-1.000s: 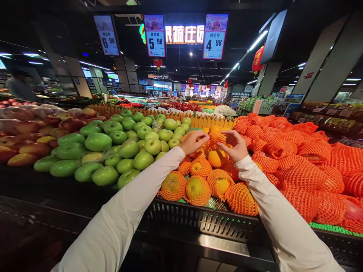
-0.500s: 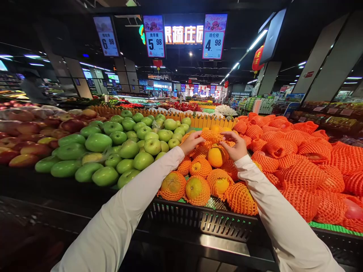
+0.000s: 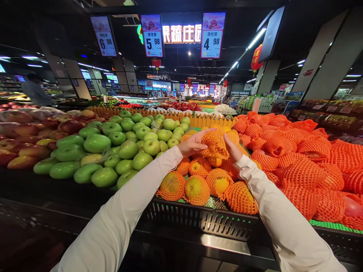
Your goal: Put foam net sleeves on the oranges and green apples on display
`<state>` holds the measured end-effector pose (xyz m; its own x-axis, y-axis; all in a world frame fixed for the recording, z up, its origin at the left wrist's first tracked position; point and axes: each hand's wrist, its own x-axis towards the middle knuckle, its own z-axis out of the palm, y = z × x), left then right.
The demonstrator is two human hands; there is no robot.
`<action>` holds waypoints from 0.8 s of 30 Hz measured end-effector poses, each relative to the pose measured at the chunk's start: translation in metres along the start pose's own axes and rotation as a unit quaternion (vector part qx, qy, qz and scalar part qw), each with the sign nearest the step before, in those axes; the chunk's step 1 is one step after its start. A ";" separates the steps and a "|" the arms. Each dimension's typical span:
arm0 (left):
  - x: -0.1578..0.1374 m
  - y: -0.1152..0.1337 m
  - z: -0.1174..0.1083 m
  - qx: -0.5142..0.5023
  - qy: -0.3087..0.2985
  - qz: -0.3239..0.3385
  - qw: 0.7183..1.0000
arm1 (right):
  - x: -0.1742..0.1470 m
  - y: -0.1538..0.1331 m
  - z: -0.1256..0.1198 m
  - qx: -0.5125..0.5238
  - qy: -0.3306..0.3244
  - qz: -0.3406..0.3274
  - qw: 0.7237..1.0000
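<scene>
Over the pile of oranges, a netted orange [image 3: 216,145] in an orange foam sleeve sits between my two hands. My left hand [image 3: 193,144] is at its left side, with the index finger stretched along the top and the other fingers curled against it. My right hand [image 3: 233,148] grips its right side, the thumb upright and the other fingers mostly hidden behind the fruit. Just below them more netted oranges [image 3: 197,189] lie in a black slatted crate [image 3: 198,219], some with bare skin showing through the sleeve openings.
Green apples [image 3: 98,143] are heaped to the left, with red apples [image 3: 31,130] beyond them. On the right lies a large pile of fruit in red-orange foam nets [image 3: 303,170]. A low yellow picket fence [image 3: 198,121] borders the back. Price screens [image 3: 153,36] hang above. A person [image 3: 36,90] stands far left.
The netted orange now shows between my hands, in front of a bare orange seen earlier. My left index finger has stretched out over it, and my right fingers have moved behind it.
</scene>
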<state>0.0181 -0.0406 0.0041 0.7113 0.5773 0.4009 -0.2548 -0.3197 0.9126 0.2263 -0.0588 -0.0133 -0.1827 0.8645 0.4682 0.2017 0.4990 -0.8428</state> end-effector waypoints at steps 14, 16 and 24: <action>0.016 -0.019 -0.011 -0.079 0.152 -0.123 0.978 | 0.002 -0.006 -0.013 0.148 0.093 0.149 0.973; 0.017 -0.025 -0.011 -0.026 0.177 -0.164 0.970 | 0.002 0.000 -0.012 0.117 0.110 0.187 0.969; 0.018 -0.043 -0.008 0.108 0.147 -0.187 0.965 | 0.007 0.029 -0.014 -0.149 0.156 0.164 0.963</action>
<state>0.0363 -0.0104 -0.0272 0.5027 0.8606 0.0814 0.1491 -0.1791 0.9725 0.2447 -0.0372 -0.0306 0.2262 0.9311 0.2862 0.4751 0.1510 -0.8669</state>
